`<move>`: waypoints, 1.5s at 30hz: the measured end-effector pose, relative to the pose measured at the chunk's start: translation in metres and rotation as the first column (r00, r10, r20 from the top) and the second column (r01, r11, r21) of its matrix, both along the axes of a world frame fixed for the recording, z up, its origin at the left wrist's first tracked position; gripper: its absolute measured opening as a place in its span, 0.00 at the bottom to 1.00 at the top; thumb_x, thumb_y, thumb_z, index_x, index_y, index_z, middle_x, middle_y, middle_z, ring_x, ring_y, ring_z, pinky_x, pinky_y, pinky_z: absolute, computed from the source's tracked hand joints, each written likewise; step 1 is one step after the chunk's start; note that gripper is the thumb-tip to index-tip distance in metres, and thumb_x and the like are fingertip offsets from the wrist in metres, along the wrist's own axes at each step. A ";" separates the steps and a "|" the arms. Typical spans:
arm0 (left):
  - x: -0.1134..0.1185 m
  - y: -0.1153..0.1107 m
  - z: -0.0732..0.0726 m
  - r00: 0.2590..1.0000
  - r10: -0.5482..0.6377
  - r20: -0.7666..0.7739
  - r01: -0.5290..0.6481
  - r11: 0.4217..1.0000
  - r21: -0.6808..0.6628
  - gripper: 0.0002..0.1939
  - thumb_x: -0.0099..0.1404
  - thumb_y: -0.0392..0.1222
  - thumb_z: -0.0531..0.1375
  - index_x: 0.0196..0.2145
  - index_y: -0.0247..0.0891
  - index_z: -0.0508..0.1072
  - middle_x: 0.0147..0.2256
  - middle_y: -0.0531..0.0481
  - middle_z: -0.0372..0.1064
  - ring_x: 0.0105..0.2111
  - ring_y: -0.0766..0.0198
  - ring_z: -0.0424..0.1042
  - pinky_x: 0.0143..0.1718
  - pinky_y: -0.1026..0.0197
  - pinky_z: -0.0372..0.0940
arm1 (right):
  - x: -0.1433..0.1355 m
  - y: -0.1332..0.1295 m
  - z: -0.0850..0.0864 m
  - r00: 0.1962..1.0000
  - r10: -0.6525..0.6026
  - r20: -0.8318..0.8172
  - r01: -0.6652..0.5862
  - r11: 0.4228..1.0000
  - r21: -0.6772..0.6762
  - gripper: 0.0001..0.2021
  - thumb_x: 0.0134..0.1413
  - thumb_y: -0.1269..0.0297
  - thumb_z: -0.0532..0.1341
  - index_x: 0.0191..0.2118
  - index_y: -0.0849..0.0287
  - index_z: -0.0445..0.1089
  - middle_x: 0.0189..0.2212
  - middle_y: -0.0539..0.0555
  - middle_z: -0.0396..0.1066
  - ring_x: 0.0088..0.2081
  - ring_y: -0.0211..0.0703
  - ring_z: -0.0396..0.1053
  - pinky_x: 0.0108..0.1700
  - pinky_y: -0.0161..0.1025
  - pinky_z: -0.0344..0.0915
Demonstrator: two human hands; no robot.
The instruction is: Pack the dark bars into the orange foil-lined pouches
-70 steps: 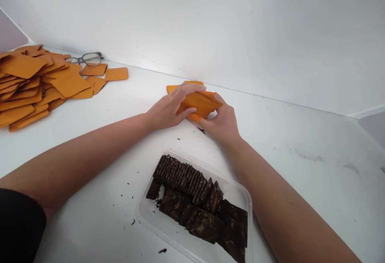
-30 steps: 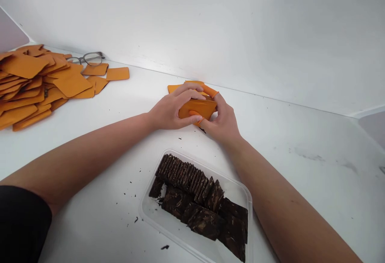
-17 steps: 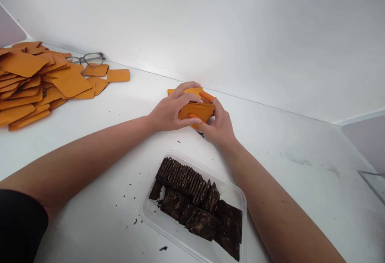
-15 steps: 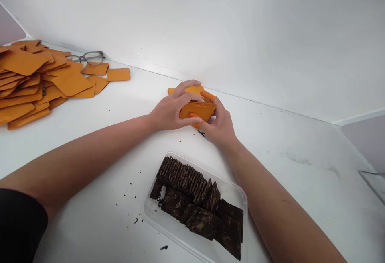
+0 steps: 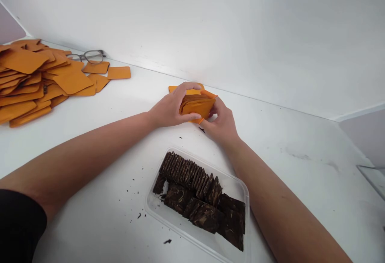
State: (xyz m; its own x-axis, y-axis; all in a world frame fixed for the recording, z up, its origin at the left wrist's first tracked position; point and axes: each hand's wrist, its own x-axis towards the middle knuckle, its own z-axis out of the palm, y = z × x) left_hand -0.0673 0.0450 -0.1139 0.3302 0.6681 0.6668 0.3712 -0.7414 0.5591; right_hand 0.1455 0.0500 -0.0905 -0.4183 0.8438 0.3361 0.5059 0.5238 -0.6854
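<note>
Between my hands, near the foot of the wall, is a stack of small orange paper envelopes. My left hand closes round its left side, thumb in front and fingers over the top. From the right, my right hand grips the same stack, with orange finger covers on the thumb and a finger. More orange paper shows behind the stack, partly hidden by my left hand. Nearer me, a clear plastic tub holds a row of thin dark pressed tea squares on edge and others lying flat.
A large heap of orange envelopes lies at the left, with eyeglasses by its back edge. Dark crumbs are scattered left of the tub. A white wall rises behind, and a glass-like edge shows at far right.
The stack has tipped and fanned a little, so more of its upper edges show. Both hands stay round it. The view has shifted slightly.
</note>
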 end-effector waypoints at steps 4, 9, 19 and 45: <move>-0.003 -0.001 0.002 0.996 0.020 -0.091 -0.025 0.998 -0.062 0.30 0.68 0.55 0.63 0.62 0.47 0.59 0.60 0.42 0.69 0.57 0.52 0.74 0.55 0.49 0.74 | 0.000 -0.004 0.002 0.998 -0.025 0.052 0.024 1.000 0.005 0.36 0.51 0.50 0.69 0.64 0.53 0.64 0.38 0.54 0.75 0.32 0.44 0.69 0.32 0.44 0.70; -0.005 -0.004 0.006 0.991 0.072 -0.111 -0.084 0.990 -0.111 0.32 0.67 0.49 0.64 0.65 0.47 0.59 0.52 0.45 0.76 0.44 0.58 0.80 0.43 0.55 0.76 | 0.000 -0.009 0.004 0.996 -0.031 0.083 0.030 1.000 0.007 0.36 0.54 0.49 0.68 0.65 0.53 0.61 0.48 0.58 0.76 0.38 0.48 0.73 0.39 0.50 0.73; -0.004 -0.002 0.007 0.995 0.041 -0.091 -0.053 0.991 -0.125 0.28 0.66 0.51 0.64 0.61 0.46 0.64 0.59 0.45 0.73 0.52 0.59 0.78 0.51 0.56 0.76 | -0.001 -0.008 0.002 0.998 -0.006 0.057 0.007 1.000 -0.012 0.33 0.55 0.54 0.67 0.65 0.53 0.61 0.44 0.56 0.76 0.37 0.47 0.73 0.32 0.45 0.72; -0.004 -0.001 0.008 0.996 -0.011 -0.085 0.000 0.991 -0.136 0.22 0.68 0.47 0.62 0.57 0.43 0.65 0.54 0.45 0.76 0.47 0.61 0.78 0.47 0.57 0.75 | 0.003 -0.002 -0.001 0.999 -0.022 0.031 0.023 1.000 -0.021 0.30 0.61 0.54 0.63 0.66 0.53 0.61 0.57 0.60 0.72 0.44 0.51 0.74 0.31 0.43 0.75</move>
State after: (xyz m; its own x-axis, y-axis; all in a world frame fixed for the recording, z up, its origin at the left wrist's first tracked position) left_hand -0.0718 0.0444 -0.1058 0.3857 0.7483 0.5397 0.4178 -0.6632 0.6209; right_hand 0.1484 0.0476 -0.0911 -0.4091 0.8600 0.3048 0.5383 0.4973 -0.6804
